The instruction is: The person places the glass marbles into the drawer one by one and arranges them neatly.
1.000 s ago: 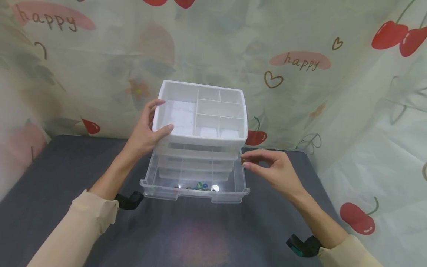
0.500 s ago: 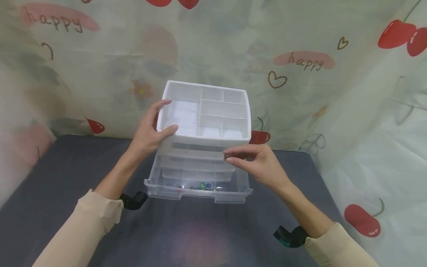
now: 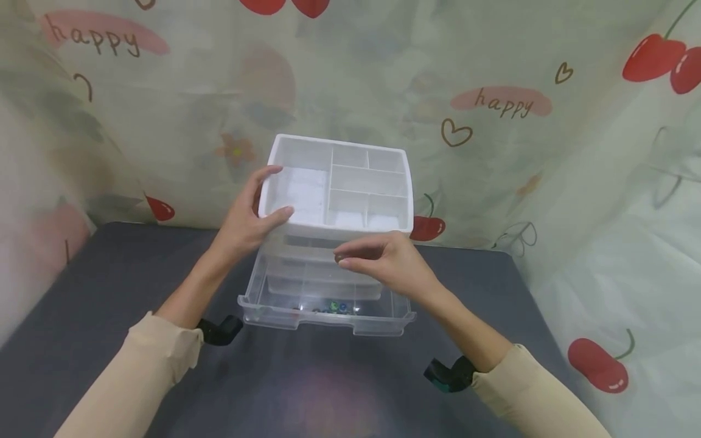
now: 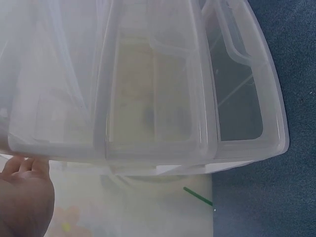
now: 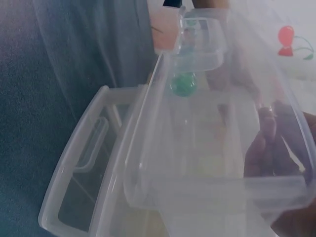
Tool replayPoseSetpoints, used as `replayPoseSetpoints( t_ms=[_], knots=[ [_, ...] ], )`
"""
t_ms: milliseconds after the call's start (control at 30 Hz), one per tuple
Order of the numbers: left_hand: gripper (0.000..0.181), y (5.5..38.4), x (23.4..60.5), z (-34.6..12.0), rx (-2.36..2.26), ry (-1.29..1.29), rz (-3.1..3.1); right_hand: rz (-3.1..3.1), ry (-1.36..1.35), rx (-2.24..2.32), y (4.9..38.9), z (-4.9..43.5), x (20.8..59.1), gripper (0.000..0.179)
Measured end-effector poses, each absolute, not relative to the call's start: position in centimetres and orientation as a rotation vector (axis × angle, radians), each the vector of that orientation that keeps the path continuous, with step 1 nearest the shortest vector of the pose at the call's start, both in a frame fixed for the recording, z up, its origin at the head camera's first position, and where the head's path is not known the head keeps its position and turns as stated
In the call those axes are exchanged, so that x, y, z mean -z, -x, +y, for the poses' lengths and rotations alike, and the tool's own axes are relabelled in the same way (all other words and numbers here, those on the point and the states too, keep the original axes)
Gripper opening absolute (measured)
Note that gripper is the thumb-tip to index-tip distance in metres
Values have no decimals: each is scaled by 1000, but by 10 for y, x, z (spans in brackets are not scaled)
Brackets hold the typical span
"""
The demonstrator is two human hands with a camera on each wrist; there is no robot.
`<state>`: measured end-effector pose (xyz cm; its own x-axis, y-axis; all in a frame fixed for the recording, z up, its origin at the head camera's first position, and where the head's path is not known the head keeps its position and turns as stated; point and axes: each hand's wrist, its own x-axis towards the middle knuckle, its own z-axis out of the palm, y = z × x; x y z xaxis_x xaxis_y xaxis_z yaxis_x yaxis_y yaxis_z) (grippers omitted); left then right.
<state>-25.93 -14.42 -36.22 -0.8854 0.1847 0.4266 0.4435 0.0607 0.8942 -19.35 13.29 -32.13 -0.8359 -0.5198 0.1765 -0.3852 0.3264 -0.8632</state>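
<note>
A white divided top tray [image 3: 306, 194] caps a clear plastic drawer box. My left hand [image 3: 246, 210] grips the tray's left rim, thumb at the near side and fingers at the far side; it also shows in the left wrist view as a hand [image 4: 27, 192] at the box edge. Below, a clear drawer [image 3: 327, 322] stands pulled out towards me, with several glass marbles [image 3: 335, 306] along its front. My right hand [image 3: 391, 261] pinches a small dark marble [image 3: 339, 258] above that drawer. A green marble [image 5: 183, 84] shows through the plastic in the right wrist view.
The box stands on a dark cloth-covered table [image 3: 274, 389], near its back edge. Behind and to the right hangs a printed curtain [image 3: 350, 91]. Lower drawers [image 4: 237, 98] are visible in the left wrist view.
My right hand has moved left from the drawer's right side to over its middle, still pinching the marble. The left hand keeps its grip on the tray; the head view has shifted slightly.
</note>
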Motion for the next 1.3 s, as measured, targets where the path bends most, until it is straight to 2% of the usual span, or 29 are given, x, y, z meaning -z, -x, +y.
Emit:
replayPoseSetpoints(
  t_ms=[833, 1300],
  knots=[
    [69, 261, 364, -146, 1946, 675, -2123, 2404, 909, 1113, 220, 75, 333, 18],
    [70, 259, 364, -147, 1931, 631, -2161, 2290, 830, 1071, 219, 68, 339, 20]
  ],
)
